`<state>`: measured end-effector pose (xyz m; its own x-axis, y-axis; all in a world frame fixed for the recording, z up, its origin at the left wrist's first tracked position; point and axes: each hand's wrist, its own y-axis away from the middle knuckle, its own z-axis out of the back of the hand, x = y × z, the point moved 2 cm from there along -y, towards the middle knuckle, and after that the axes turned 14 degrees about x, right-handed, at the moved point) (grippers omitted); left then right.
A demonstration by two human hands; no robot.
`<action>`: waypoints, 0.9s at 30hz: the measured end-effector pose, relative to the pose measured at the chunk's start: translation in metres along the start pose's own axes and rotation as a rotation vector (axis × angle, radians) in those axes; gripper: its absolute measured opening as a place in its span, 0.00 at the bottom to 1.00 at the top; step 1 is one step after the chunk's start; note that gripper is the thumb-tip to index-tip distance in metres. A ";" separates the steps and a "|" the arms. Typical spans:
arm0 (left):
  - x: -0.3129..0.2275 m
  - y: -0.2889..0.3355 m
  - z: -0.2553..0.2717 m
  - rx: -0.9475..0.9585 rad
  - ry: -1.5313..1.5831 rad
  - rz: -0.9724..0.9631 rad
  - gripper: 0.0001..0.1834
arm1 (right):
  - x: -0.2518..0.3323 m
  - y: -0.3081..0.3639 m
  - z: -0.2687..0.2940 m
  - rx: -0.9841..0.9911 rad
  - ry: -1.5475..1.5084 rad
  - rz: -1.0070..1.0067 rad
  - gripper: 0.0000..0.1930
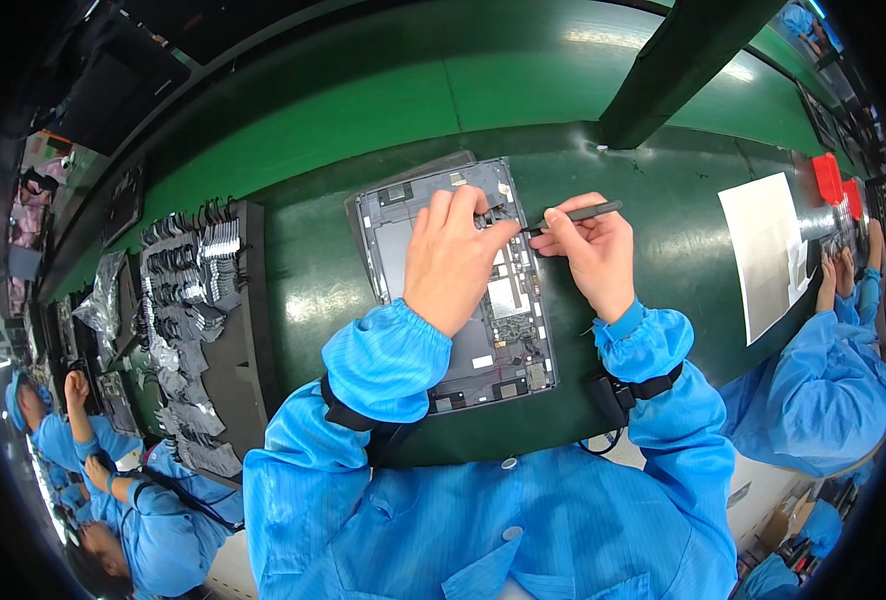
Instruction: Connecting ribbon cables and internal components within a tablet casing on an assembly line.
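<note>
An opened laptop chassis (391,240), dark grey with a bare circuit board (511,328) along its right side, lies in front of me on the green bench. My left hand (455,255) rests over its upper middle, fingers bent and the thumb drawn in close to them. A small dark piece (496,213) shows at those fingertips; its kind is too small to tell. From the right, my right hand (595,250) grips black tweezers (593,211), their tip pointing left at the chassis's right edge, close to my left thumb.
At the left stands a dark tray (253,300) with rows of black and silver flat cables (193,260). A white sheet (763,250) and red bins (829,180) are to the right. A dark post (678,70) rises behind. Co-workers in blue sit on both sides.
</note>
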<state>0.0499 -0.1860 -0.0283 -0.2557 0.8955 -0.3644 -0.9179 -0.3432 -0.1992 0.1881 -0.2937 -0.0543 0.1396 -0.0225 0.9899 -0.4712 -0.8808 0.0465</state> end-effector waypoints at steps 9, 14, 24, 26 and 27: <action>-0.001 -0.002 0.002 0.026 -0.026 0.022 0.14 | 0.000 -0.002 0.005 0.003 0.040 -0.009 0.06; 0.001 -0.003 0.000 0.049 0.010 0.055 0.11 | 0.000 0.000 0.002 -0.008 0.070 0.023 0.06; 0.003 -0.003 -0.001 0.032 0.052 0.042 0.11 | 0.001 0.000 -0.002 -0.021 0.027 0.007 0.06; 0.004 -0.003 -0.003 0.047 0.068 0.042 0.12 | 0.000 0.000 -0.001 -0.022 0.023 0.003 0.06; 0.005 -0.003 -0.003 0.037 0.056 0.023 0.12 | 0.000 0.000 -0.001 -0.021 0.016 0.002 0.06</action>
<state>0.0525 -0.1815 -0.0316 -0.2606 0.8698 -0.4190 -0.9228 -0.3520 -0.1566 0.1868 -0.2933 -0.0537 0.1244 -0.0162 0.9921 -0.4899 -0.8705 0.0472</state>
